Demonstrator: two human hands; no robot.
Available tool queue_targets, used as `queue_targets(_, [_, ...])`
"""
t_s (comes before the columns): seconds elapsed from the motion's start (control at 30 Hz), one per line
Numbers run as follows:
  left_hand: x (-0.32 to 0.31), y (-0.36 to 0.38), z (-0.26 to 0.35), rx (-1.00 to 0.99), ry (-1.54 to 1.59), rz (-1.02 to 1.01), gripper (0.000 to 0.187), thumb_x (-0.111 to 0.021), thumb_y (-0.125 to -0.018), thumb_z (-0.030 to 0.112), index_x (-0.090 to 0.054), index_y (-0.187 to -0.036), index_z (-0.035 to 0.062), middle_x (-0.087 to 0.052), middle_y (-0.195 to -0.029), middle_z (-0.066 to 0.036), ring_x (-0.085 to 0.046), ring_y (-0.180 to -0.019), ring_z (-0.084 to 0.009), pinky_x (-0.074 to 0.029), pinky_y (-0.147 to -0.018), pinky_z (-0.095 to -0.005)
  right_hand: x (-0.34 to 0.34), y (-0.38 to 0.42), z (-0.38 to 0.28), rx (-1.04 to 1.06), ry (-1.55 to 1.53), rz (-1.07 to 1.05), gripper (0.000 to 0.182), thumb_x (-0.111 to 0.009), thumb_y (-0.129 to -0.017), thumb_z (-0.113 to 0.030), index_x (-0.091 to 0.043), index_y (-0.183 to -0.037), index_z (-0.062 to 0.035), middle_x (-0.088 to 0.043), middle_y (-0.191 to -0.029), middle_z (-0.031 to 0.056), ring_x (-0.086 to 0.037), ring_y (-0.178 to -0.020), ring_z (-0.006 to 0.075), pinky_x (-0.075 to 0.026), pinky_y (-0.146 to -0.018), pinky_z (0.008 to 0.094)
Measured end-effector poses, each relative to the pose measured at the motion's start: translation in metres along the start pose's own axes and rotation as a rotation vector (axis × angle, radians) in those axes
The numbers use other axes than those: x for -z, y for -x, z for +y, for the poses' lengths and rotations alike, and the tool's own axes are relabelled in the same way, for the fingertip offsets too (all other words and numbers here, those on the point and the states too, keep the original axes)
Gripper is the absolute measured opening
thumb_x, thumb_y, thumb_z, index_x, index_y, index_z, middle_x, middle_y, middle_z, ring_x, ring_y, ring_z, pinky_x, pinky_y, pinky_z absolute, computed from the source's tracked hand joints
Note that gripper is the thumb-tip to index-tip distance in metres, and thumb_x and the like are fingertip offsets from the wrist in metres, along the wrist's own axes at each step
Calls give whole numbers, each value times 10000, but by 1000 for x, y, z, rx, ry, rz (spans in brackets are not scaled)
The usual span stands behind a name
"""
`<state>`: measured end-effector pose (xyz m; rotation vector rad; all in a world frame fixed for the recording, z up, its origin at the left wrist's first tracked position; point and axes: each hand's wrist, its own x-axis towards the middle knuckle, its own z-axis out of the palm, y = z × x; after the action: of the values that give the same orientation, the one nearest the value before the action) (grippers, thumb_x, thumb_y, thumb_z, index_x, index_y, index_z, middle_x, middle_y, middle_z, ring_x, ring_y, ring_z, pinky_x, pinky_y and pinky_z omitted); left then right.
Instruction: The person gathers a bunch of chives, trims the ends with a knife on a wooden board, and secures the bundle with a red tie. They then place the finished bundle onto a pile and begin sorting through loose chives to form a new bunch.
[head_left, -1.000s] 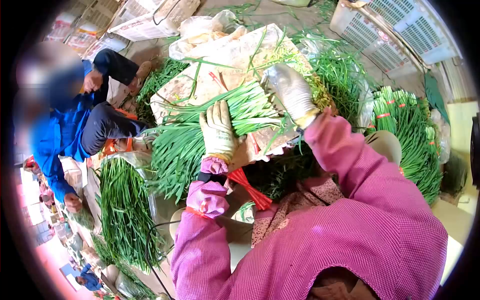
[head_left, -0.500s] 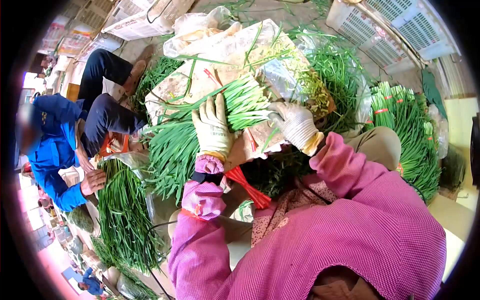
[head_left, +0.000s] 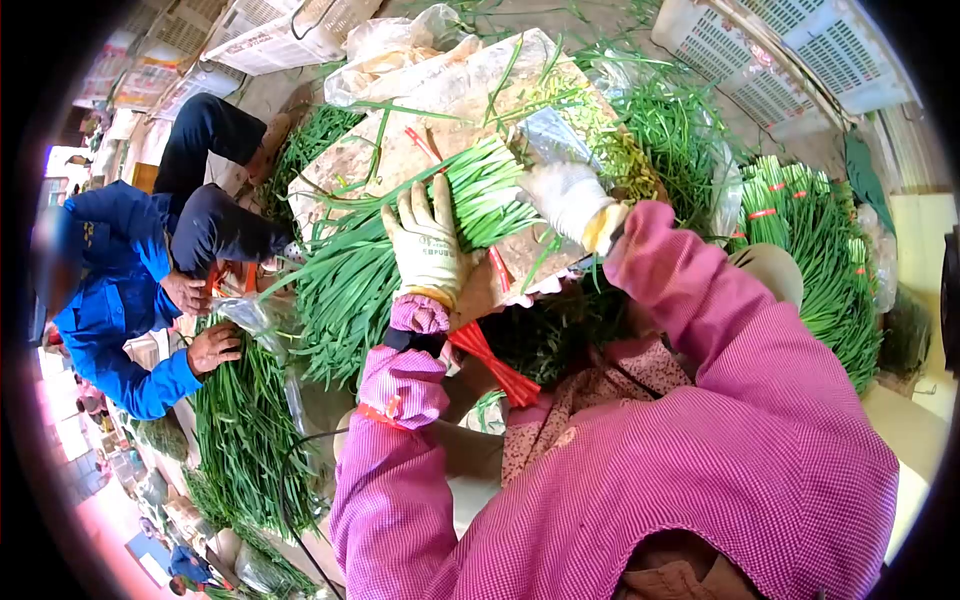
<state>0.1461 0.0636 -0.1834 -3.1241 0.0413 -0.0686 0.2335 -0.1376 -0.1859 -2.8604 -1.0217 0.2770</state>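
Note:
A thick bunch of garlic chives (head_left: 490, 195) lies across a worn board (head_left: 340, 190), pale stalk ends to the right and green leaves fanning left. My left hand (head_left: 427, 245), in a white glove, rests flat on the bunch with its fingers spread. Beside the stalk ends is my gloved right hand (head_left: 568, 203), its fingers partly hidden and blurred. A clear plastic piece (head_left: 560, 138) lies just beyond it. One red tie (head_left: 500, 270) shows below the bunch, and another red strip (head_left: 422, 145) above it. Several red ties (head_left: 495, 365) hang at the board's near edge.
Tied chive bunches (head_left: 800, 240) stand at the right. Loose greens (head_left: 675, 130) heap beyond the board, near white plastic crates (head_left: 740, 70). At left, a co-worker in blue (head_left: 110, 290) has hands at another chive pile (head_left: 240, 420).
My right hand has shifted slightly left and up along the stalk ends. My left hand stays on the bunch. The co-worker's hands have moved over the other pile.

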Motion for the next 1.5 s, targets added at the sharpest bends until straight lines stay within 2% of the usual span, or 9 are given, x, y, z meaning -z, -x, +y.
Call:
queue_targets(0.2, [-15, -3, -10, -53, 119, 149, 1045, -786, -653, 490, -316, -1458, 16, -476, -1335, -208, -454, -1227, -376, -321, -1063, -508, 17, 40, -8, -80, -243, 520, 385, -532, -954, -446, -619, -881, -78, -625, -758, 106, -627, -679, 312, -526, -648, 437])
queue_targets(0.37, [-13, -4, -7, -47, 157, 142, 1068, -807, -645, 451, -293, -1466, 3, -467, -1343, -207, -444, -1247, -366, -308, -1076, -517, -23, 67, -63, -420, -1048, -613, 428, -581, -931, -445, -660, -886, -27, -665, -717, 66, -598, -538, 167, -488, -480, 327])
queue_targets(0.63, [-16, 5, -14, -84, 185, 11, 1168, -832, -597, 394, -206, -1504, 5, -374, -1430, -218, -335, -1353, -379, -205, -1140, -561, -43, 47, -75, -397, -1723, -445, 250, -567, -899, -251, -629, -778, -41, -563, -618, 26, -499, -471, 140, -373, -416, 280])
queue_targets(0.9, [-48, 7, -5, 41, -18, 60, 1167, -744, -603, 482, -181, -1524, 39, -302, -1507, -201, -280, -1397, -386, -124, -1123, -663, 21, -18, -83, -383, -1070, -735, 303, -601, -840, -338, -690, -772, -56, -636, -651, 79, -633, -610, 212, -496, -564, 345])
queue_targets(1.03, [-31, 9, 6, 92, 52, 90, 1101, -736, -638, 583, -285, -1484, 42, -397, -1449, -189, -327, -1374, -362, -116, -1147, -640, 20, -79, -51, 750, -234, -68, 340, -572, -855, -342, -716, -890, -37, -697, -830, 197, -678, -768, 322, -526, -674, 400])
queue_targets(1.07, [-27, 10, 7, 98, 67, 71, 1123, -760, -612, 580, -292, -1478, 38, -401, -1445, -183, -332, -1371, -358, -123, -1150, -631, 62, -86, -60, 20, -343, -176, 357, -564, -873, -357, -707, -919, -33, -698, -890, 189, -672, -822, 372, -521, -738, 444])
queue_targets(1.13, [-19, 11, 9, 103, 71, 58, 1162, -808, -570, 551, -298, -1468, 18, -411, -1435, -173, -345, -1362, -349, -134, -1161, -604, 69, -124, -48, -152, -352, -214, 432, -593, -868, -391, -670, -1106, -40, -674, -1064, 223, -657, -958, 374, -499, -833, 465])
queue_targets(1.33, [-13, 14, 13, 132, 39, 27, 1117, -789, -641, 554, -288, -1473, 3, -398, -1440, -184, -342, -1363, -350, -115, -1163, -605, -14, -224, -29, 619, 428, -318, 238, -635, -839, -249, -742, -988, -98, -707, -1015, 178, -694, -939, 317, -544, -813, 440])
queue_targets(1.5, [-25, 17, 11, 109, 81, 73, 1119, -801, -626, 539, -293, -1461, -6, -398, -1434, -187, -344, -1357, -358, -153, -1167, -578, 31, -166, -64, 470, 138, -161, 185, -571, -841, -230, -690, -903, -102, -708, -923, 128, -675, -795, 383, -531, -752, 464])
